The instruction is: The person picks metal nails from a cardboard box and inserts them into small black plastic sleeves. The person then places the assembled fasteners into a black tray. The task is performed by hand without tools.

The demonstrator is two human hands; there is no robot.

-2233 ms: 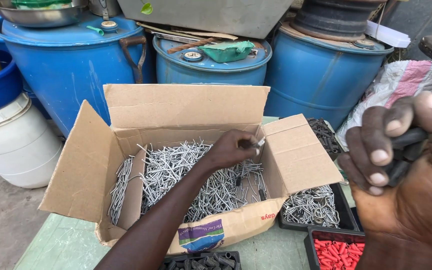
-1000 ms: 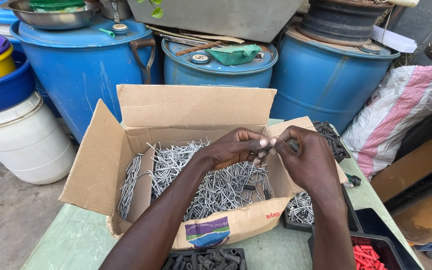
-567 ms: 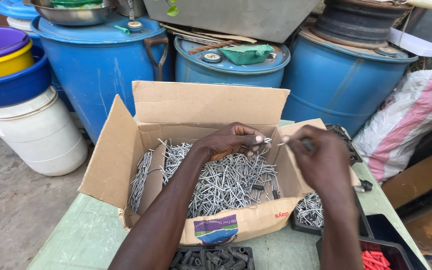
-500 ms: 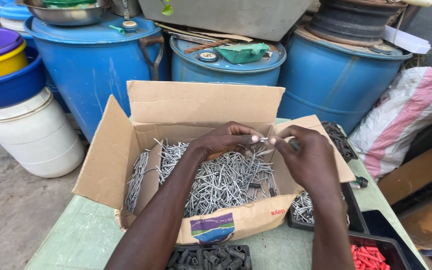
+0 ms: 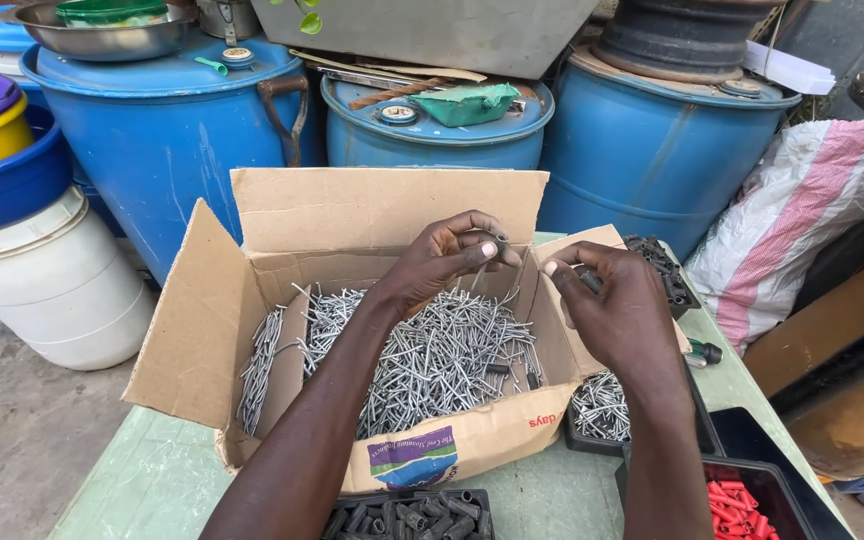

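An open cardboard box (image 5: 352,290) of loose steel nails (image 5: 422,355) sat on the pale green surface (image 5: 142,485). Three blue plastic drums (image 5: 167,130) stood behind it; a black tray of red plugs (image 5: 752,505) lay to its right.

Green table (image 5: 152,480): cardboard box (image 5: 282,300), black trays (image 5: 407,515).

- Matt brown cardboard box (image 5: 352,215), creased.
- Shiny grey metal nails (image 5: 432,355).
- Smooth, glossy blue plastic drums (image 5: 167,130).
- Worn, pale green painted surface (image 5: 142,485).
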